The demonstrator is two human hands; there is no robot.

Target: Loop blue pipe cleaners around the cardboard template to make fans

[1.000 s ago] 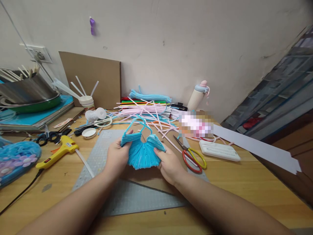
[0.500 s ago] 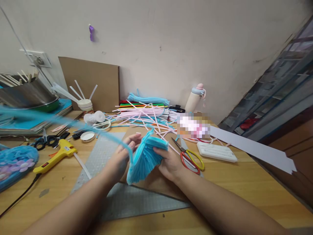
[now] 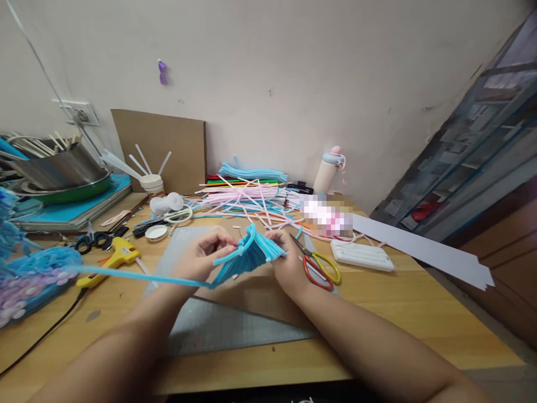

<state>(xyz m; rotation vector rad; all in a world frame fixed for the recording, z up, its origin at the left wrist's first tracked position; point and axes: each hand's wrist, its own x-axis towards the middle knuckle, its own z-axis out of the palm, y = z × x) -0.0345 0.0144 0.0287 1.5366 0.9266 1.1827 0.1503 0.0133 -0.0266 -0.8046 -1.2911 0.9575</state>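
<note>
Between my hands is a fan-shaped piece of blue pipe cleaners, held above the cardboard and cutting mat. My left hand is closed, thumb and fingers pinching a blue strand at the piece's upper left side. My right hand grips its right end, with the fingers partly hidden behind it. One long loose pipe cleaner runs from the lower left corner of the piece across my left wrist. Just right of my right hand lie scissors with red and yellow handles.
Pink and blue pipe cleaners are heaped along the wall. A yellow glue gun and black scissors lie left. A white case is right, with a bottle behind. Under my hands are a brown board and a grey cutting mat.
My left hand has moved from loosely open beside the blue piece to pinching it. The piece has tilted flatter, and the long loose strand has swung lower.
</note>
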